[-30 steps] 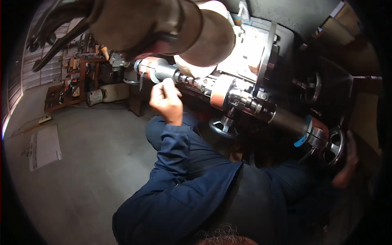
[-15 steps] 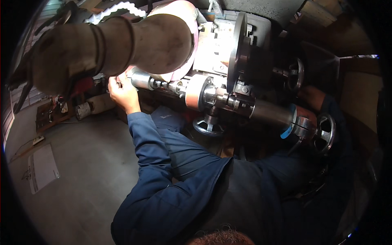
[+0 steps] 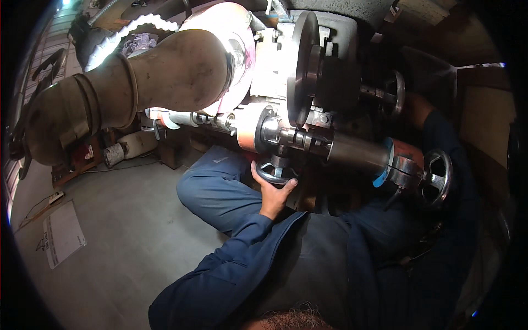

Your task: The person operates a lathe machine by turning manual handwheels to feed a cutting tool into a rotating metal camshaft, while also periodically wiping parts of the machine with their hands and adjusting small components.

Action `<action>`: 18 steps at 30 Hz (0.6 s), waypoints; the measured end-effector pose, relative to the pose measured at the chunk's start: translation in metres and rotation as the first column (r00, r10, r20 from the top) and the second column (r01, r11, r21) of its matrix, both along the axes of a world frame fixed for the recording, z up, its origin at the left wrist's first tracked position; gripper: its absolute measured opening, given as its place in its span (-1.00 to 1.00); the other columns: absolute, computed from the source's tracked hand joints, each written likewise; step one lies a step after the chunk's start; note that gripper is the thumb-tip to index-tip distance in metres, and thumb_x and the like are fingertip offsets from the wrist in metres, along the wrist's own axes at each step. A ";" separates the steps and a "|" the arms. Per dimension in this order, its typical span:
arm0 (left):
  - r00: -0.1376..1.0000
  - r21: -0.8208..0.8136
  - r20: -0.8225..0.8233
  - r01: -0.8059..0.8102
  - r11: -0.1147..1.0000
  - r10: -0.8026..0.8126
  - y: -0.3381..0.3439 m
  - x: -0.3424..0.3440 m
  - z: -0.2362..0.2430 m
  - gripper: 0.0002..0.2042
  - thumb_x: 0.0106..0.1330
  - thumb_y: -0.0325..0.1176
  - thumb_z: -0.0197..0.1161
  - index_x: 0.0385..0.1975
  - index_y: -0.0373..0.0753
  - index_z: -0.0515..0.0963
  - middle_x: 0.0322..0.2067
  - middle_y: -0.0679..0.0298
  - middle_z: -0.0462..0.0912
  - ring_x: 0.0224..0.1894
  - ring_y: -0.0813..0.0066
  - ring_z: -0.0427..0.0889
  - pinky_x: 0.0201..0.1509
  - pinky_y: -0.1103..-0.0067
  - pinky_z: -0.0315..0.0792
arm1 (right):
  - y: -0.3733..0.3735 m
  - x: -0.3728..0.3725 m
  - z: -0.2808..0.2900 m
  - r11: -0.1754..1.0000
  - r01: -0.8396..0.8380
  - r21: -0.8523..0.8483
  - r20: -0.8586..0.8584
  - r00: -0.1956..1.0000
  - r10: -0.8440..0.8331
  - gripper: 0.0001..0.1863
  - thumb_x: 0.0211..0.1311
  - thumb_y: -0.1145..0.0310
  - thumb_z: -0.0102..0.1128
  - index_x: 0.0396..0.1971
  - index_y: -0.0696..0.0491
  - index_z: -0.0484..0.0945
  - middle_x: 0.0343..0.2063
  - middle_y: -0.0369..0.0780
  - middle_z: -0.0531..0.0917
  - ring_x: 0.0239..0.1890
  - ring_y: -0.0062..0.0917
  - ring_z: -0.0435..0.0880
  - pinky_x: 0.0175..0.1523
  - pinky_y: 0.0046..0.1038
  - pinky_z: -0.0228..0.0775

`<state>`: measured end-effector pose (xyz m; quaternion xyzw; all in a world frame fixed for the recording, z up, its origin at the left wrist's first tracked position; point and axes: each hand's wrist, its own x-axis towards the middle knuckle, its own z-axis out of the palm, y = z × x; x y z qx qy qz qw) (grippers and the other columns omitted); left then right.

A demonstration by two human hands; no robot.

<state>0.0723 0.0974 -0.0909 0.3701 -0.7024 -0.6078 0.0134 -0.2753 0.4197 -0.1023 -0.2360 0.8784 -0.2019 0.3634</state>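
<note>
My left hand [image 3: 273,197] is wrapped round the rim of a small metal handwheel [image 3: 270,178] below the machine, the thumb lying along its near edge. Above that wheel sits an orange-and-steel round head [image 3: 251,129], in line with a horizontal spindle [image 3: 300,138] and a grey cylinder [image 3: 358,153]. My right hand [image 3: 419,110] is in shadow beside another handwheel [image 3: 398,96] at the far right. Its fingers are hidden, so their grip is unclear. A large dark disc [image 3: 302,69] stands upright between the two hands, farther back.
A thick duct [image 3: 176,69] crosses the upper left above the machine. A spoked handwheel [image 3: 438,170] and orange clamp [image 3: 407,157] with a blue edge sit at the right. A white board [image 3: 65,235] lies on the floor at left. A bright lamp-lit hose [image 3: 129,33] curves behind the duct.
My left hand has left the far left end of the spindle line and moved right and nearer, onto the small handwheel. My right hand stays by the right handwheel. The view has shifted slightly.
</note>
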 end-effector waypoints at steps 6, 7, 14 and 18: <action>0.993 0.281 -0.044 -0.091 0.955 0.107 -0.020 0.017 -0.039 -0.10 0.14 0.28 0.18 0.32 -0.23 0.03 -0.03 0.09 0.43 -0.01 0.27 0.50 0.14 0.37 0.41 | 0.050 -0.004 0.048 0.851 0.397 -0.345 -0.214 0.849 -0.483 -0.47 0.42 0.10 0.03 0.27 0.05 0.38 0.08 -0.09 0.59 0.08 -0.39 0.57 0.14 -0.42 0.36; 0.980 0.653 -0.018 -0.138 0.744 0.198 -0.032 0.022 -0.055 -0.12 0.18 0.45 -0.06 0.25 -0.23 0.23 -0.12 0.13 0.51 -0.06 0.25 0.54 0.10 0.37 0.44 | 0.060 0.011 0.085 0.704 0.600 -0.381 0.015 0.765 -0.644 -0.45 0.42 0.07 0.02 0.29 0.05 0.36 0.05 -0.13 0.60 0.03 -0.47 0.57 0.08 -0.48 0.36; 0.952 0.866 0.215 -0.290 0.407 0.219 -0.029 -0.022 -0.001 0.06 0.06 0.67 -0.55 0.20 -0.17 0.36 -0.03 0.03 0.54 -0.09 0.10 0.58 -0.07 0.14 0.52 | 0.065 0.127 0.144 0.443 0.555 -0.704 -0.005 0.620 -0.785 -0.24 0.48 -0.14 -0.36 0.31 0.25 0.26 0.09 -0.09 0.55 0.08 -0.47 0.55 0.11 -0.53 0.35; 0.914 0.861 0.225 -0.349 0.371 0.337 -0.020 -0.028 0.011 0.03 0.04 0.68 -0.31 0.22 -0.16 0.34 0.02 0.11 0.52 0.00 0.13 0.56 0.02 0.19 0.51 | -0.035 0.169 0.157 0.660 0.409 -0.630 -0.437 0.516 -0.736 -0.38 0.50 0.09 -0.23 0.25 0.34 0.28 0.10 0.02 0.54 0.17 -0.29 0.52 0.22 -0.36 0.36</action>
